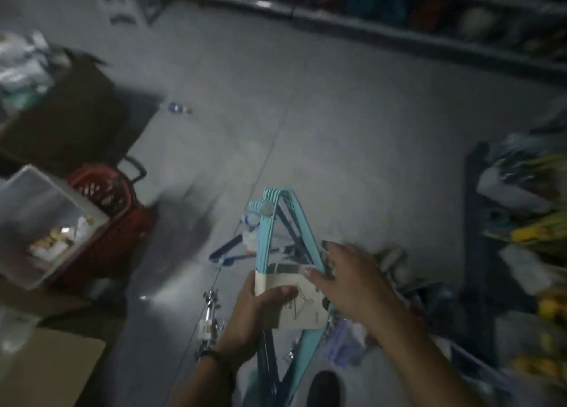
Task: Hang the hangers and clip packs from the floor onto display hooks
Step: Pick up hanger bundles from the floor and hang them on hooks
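The left hand [248, 311], a dark band at its wrist, grips the left edge of the card sleeve [302, 311] round a pack of teal hangers [270, 222], thumb across the card's front. The pack is held above the grey floor [337, 130], hooks pointing away. The right hand [352, 280] lies over the pack's right edge, touching the sleeve's top corner; blur hides whether it grips.
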`<state>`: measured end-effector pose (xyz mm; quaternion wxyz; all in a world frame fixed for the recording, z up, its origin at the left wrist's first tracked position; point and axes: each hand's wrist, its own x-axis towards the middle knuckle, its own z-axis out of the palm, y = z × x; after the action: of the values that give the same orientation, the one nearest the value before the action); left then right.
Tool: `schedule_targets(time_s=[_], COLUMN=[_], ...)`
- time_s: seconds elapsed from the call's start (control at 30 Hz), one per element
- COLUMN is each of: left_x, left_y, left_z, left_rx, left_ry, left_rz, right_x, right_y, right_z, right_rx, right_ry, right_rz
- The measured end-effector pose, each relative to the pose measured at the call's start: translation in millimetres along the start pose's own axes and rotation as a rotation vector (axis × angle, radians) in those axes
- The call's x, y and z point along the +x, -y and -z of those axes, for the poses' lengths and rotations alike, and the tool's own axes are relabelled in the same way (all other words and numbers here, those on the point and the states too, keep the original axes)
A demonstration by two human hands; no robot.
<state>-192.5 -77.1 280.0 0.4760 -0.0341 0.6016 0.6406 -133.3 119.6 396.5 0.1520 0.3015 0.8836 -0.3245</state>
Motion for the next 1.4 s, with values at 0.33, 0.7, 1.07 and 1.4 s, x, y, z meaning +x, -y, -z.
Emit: schedule_targets(time_s=[0.33,0.7,1.07,1.4], left_x=[-117.9,-179.1,-247.2,-318.7], left_y=[-236.6,-303.5,-270.0,-279.6], left_z=[-262.2,-453.6,-574.5,-675.2], left_rx=[0.38,0.681,0.899,0.846], left_ry=[0.363,0.711,1.016,1.106], left_rz=[-0.399,-0.656,-1.021,-1.389], right_x=[-168.2,-357.3,-526.8,-632.6], right_y=[-22.1,-77.2,-88.4,-147.2], right_z=[269.0,344.8,318.1,340.5], right_rx=[0.081,0.15,0.081,0.012], right_ry=[-0.746,-1.099,-1.336,-1.379], right_rz=[-0.203,-0.48,-1.007,-1.166])
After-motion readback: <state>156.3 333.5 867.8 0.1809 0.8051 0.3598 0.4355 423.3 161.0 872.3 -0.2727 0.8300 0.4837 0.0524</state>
